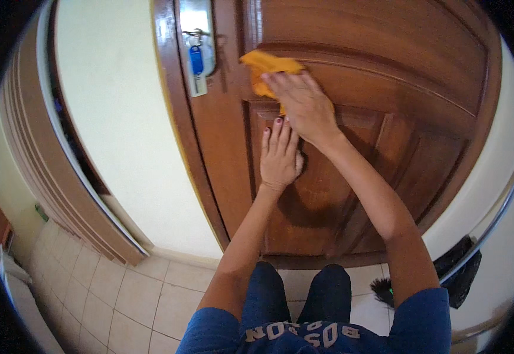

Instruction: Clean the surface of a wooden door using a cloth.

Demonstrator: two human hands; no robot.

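A brown panelled wooden door stands before me. My right hand presses an orange cloth flat against its middle rail, with the fingers over the cloth. Just below and to the left, my left hand rests on a lower panel, fingers extended and pointing up; it holds nothing. At the door's upper left is a metal lock plate, where a key hangs with a blue key tag and a pale tag.
A pale wall borders the door on the left, beyond it a brown sliding or folding panel. Floor tiles lie below. At right are a metal rail, a black plastic bag and a dark bristle brush.
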